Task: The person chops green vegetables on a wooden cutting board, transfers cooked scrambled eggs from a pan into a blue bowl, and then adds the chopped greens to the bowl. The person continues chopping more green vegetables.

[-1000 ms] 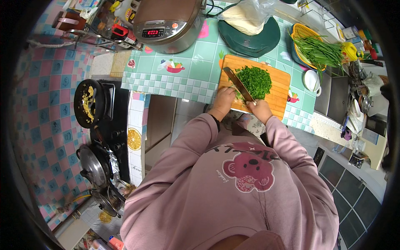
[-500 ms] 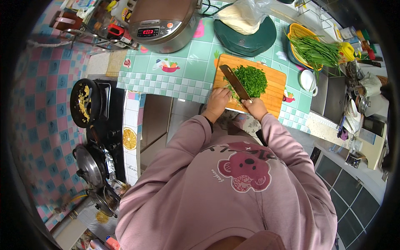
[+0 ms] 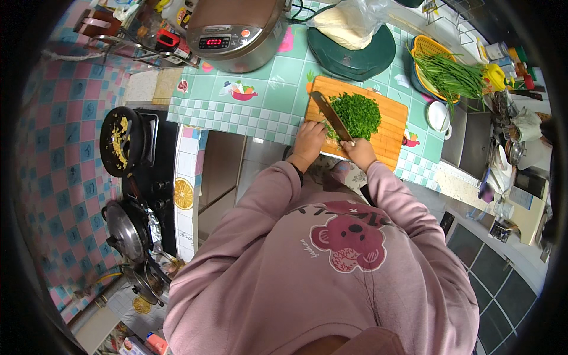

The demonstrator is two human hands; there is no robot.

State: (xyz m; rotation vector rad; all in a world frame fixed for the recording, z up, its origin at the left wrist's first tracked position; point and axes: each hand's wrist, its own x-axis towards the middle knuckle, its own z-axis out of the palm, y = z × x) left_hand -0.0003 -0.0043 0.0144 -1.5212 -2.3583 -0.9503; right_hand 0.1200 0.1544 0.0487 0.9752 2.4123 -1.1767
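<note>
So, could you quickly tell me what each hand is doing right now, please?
Left hand: resting at the near edge of the cutting board beside the chopped greens; grip cannot be told.
Right hand: closed on the knife handle.

Item one: I am seeing a small rectangular display panel (image 3: 213,42) on the front of the rice cooker (image 3: 236,26) at the far side of the desk (image 3: 260,94), dark, glowing with red digits. Item two: a clear plastic bag (image 3: 349,23) holding something pale is lying on a round dark-green lid, right of the cooker. Item three: small colourful packages (image 3: 142,346) are showing at the bottom edge, too blurred to detail.
</note>
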